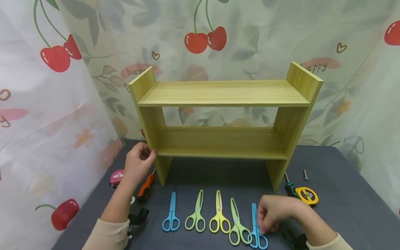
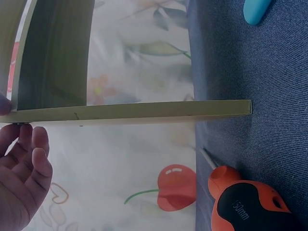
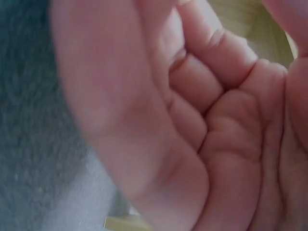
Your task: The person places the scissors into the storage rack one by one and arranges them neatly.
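In the head view, your left hand (image 1: pixel 140 161) pinches the left side panel of the wooden shelf (image 1: pixel 225 93), which stands upright on the worktop (image 1: pixel 340 194) with both boards in place between its sides. In front of it lie left blue scissors (image 1: pixel 172 210), left green scissors (image 1: pixel 198 211), yellow scissors (image 1: pixel 218 210), right green scissors (image 1: pixel 236 222) and right blue scissors (image 1: pixel 254 225). Your right hand (image 1: pixel 272 211) has its fingers curled at the right blue scissors. The first three stand apart in a fairly even row, so that part looks done; the last two sit lower, their handles meeting, and look to be what is left to straighten.

In the left wrist view, your thumb and fingers take the panel edge between them, and the orange screwdriver (image 2: pixel 250 204) lies apart from it.

In the right wrist view, curled fingers fill most of the picture and the scissors are out of sight, so you cannot tell whether that hand grips the right blue scissors or only touches them
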{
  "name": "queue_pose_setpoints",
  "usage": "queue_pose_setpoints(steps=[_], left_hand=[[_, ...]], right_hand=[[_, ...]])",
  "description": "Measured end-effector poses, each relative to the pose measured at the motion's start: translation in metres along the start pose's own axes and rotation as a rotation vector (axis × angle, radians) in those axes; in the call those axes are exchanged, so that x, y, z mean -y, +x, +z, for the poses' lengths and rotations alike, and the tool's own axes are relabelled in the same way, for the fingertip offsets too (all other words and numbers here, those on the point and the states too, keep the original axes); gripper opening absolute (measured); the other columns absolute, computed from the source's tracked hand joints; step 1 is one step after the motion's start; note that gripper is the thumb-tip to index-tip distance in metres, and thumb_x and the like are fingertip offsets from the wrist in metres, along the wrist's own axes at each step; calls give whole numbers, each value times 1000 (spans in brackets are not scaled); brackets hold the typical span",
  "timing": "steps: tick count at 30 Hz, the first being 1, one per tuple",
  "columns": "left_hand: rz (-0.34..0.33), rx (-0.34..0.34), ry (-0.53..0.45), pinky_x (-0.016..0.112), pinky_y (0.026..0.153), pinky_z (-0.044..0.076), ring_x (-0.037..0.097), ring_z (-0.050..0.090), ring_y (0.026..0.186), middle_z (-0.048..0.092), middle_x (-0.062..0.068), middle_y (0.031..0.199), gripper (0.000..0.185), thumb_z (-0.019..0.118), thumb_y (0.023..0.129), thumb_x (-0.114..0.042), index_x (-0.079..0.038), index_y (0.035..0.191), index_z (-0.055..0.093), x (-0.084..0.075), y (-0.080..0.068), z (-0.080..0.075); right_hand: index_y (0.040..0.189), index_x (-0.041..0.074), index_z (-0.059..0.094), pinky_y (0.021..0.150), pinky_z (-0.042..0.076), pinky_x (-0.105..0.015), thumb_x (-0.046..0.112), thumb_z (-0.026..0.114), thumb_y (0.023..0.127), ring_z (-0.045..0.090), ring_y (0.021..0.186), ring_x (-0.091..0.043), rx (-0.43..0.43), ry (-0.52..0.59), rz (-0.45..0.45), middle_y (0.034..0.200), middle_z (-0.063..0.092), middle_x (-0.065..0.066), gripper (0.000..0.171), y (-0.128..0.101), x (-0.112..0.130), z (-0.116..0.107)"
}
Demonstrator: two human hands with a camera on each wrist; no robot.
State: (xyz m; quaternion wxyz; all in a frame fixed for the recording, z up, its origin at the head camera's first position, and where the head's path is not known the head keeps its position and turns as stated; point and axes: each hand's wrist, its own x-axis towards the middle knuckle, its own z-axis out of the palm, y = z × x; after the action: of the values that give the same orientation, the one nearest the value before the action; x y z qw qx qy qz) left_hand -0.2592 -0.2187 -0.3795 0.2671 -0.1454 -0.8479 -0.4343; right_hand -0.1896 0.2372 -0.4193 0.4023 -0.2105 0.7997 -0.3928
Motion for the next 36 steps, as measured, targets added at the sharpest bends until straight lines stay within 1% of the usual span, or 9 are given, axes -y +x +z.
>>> queue_pose_setpoints(steps=[6,7,10,14,17,21,25,30,36], left_hand=[[11,-5,-9,16,67,48,22,58,76,62,11,90,12,69,94,-12,-2,99,62,-1,2,4],[8,-4,-10,17,67,49,22,58,77,62,10,90,13,69,94,-12,-3,99,62,-2,2,4],[0,8,-10,17,68,49,22,59,78,62,11,92,14,68,95,-14,-3,101,62,-3,2,4],[-15,0,15,15,69,48,21,58,80,62,11,94,14,67,97,-14,-2,102,62,-3,-2,-3],[-26,-26,43,13,69,47,20,57,79,62,11,93,12,66,97,-12,-2,101,62,-2,-7,-9],[-34,-19,39,13,70,47,19,57,79,62,11,94,12,65,98,-12,-2,102,61,-1,-9,-11],[-39,9,15,14,71,48,20,58,81,62,12,95,14,66,98,-14,-2,103,61,-1,-8,-6],[-31,2,14,15,70,47,22,58,80,61,11,94,13,66,98,-13,-2,102,61,-2,-6,0],[-21,11,16,16,70,48,22,58,80,61,11,95,12,64,99,-13,-2,103,61,-5,-6,4]], right_hand=[[74,6,75,53,50,-23,7,82,79,57,55,-8,-62,-57,83,66,67,-1,9,-2,3,7],[73,9,74,54,51,-24,9,82,80,58,55,-7,-54,-86,80,66,67,1,10,-1,1,7],[70,10,73,53,53,-27,10,85,78,58,53,-9,-92,-137,129,63,66,-1,14,0,-1,8],[69,10,72,51,52,-29,15,89,76,57,51,-12,-162,-205,215,61,66,-4,19,9,-4,12],[69,15,74,51,50,-28,22,89,77,58,53,-9,-167,-272,229,61,66,0,19,19,-13,15],[64,14,71,47,42,-26,14,84,77,52,48,-10,-211,-259,209,56,61,2,18,15,-13,28],[59,11,66,47,31,-27,5,76,72,44,47,-11,-327,-251,184,52,54,3,17,-1,-5,44],[58,15,65,50,30,-26,10,73,68,43,50,-11,-457,-317,162,53,52,7,14,-16,-5,50],[62,16,65,50,33,-24,10,73,67,45,52,-10,-579,-299,68,55,54,8,11,-43,-6,47]])
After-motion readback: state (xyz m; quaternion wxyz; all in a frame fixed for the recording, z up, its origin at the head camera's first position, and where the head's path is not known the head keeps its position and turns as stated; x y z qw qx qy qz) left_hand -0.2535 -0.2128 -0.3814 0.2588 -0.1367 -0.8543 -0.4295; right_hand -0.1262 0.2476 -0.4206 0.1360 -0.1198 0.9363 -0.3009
